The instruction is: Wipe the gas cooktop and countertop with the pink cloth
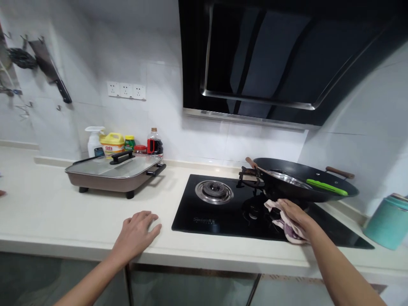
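Two hands: left (137,231) flat on counter (63,216), right (295,214) seemingly pressing cloth (288,229).

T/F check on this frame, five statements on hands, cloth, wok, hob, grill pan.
1. The right hand presses a pale pink-and-white cloth on the black glass hob. True.
2. The left hand grips the cloth. False: it rests flat on the cream countertop.
3. The black round wok holds a green utensil. True.
4. The wok sits on the left burner. False: that burner is bare.
5. The brown rectangular grill pan is uncovered. False: a glass lid covers it.
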`<state>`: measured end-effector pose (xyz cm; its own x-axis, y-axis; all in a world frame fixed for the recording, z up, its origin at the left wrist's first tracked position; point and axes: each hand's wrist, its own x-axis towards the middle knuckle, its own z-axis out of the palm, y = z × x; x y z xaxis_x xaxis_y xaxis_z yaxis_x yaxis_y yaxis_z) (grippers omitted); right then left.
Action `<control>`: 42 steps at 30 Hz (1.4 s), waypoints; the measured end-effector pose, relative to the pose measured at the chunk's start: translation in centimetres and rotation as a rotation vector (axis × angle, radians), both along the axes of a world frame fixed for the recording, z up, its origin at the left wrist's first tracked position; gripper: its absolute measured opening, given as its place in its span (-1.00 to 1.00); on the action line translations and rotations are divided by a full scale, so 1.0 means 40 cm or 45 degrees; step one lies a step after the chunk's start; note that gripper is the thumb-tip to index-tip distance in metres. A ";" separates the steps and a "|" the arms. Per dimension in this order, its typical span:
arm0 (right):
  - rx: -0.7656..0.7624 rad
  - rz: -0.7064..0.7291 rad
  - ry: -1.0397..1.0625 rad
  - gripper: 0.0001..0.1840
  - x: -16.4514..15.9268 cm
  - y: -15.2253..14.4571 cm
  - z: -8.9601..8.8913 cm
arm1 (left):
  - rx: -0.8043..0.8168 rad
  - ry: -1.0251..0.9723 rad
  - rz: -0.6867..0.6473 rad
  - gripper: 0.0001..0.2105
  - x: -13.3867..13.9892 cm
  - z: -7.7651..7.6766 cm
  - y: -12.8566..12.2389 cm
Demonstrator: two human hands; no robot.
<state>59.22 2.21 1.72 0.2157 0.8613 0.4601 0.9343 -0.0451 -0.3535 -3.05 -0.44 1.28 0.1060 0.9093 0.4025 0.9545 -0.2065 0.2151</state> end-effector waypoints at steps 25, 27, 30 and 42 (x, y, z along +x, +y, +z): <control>-0.253 0.306 -0.118 -0.53 -0.190 0.038 0.049 | -0.052 0.017 0.007 -0.62 0.009 0.015 0.001; -0.094 0.185 -0.232 -0.52 -0.196 0.033 0.045 | -0.057 0.013 0.007 -0.62 0.013 0.019 -0.002; -0.096 0.001 -0.449 -0.57 -0.207 0.024 0.032 | -0.085 0.011 0.006 -0.59 0.016 0.024 -0.006; 0.033 0.204 -0.574 -0.66 -0.192 -0.005 -0.049 | -0.068 -0.023 0.002 -0.62 0.013 0.019 -0.009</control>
